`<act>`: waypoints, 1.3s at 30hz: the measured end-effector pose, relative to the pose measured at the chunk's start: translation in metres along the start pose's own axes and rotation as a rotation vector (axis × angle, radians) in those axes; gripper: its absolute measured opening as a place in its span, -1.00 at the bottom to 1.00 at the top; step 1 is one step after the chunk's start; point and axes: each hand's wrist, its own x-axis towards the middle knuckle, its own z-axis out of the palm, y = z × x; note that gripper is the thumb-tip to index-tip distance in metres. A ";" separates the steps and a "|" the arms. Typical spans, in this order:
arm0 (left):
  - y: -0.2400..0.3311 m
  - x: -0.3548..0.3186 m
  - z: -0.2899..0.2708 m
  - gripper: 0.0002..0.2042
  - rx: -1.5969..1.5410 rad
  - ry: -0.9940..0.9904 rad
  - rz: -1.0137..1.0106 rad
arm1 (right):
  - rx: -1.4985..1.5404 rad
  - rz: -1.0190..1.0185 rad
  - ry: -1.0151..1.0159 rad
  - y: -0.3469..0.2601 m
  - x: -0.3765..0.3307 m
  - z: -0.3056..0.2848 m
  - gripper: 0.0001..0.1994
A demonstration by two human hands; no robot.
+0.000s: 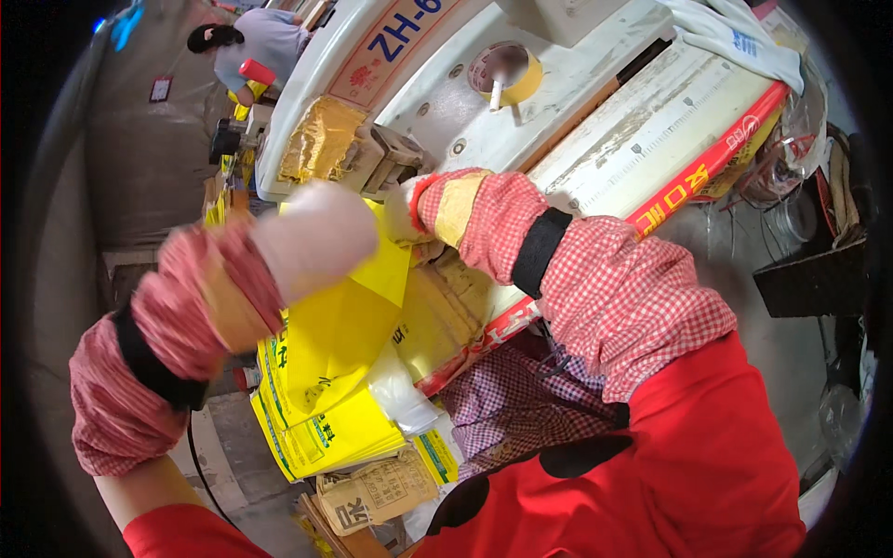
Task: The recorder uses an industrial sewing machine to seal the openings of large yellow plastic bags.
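My left hand (pixel 321 232), in a pale glove, is smeared by motion over the upper left of a yellow printed bag (pixel 339 344); its fingers cannot be made out. Close by, my right hand (pixel 406 212), also gloved, is closed on the bag's upper edge, its fingertips partly hidden. This edge lies just below the metal head (pixel 391 158) of a white machine (pixel 428 79) that looks like an industrial sewing machine. The bag hangs creased over a stack of similar yellow bags (pixel 326 442).
A tape roll (pixel 521 76) lies on the machine. To its right runs a worn white work surface (pixel 642 130) with a red printed edge; white gloves (pixel 739 42) rest at its far end. Brown printed paper (pixel 377 493) lies below the stack. Another person (pixel 256 51) works at the far left.
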 end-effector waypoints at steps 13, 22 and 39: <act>-0.011 -0.009 0.037 -0.72 -0.417 -0.712 0.130 | 0.195 0.082 -0.422 0.010 0.052 0.027 -0.70; 0.027 -0.002 0.032 -0.51 -1.121 -0.259 0.196 | 0.275 0.270 0.027 0.000 0.033 0.031 -0.77; 0.008 -0.079 0.039 -0.80 -0.043 -0.778 -0.436 | 0.193 0.219 0.258 -0.017 0.015 0.029 -0.83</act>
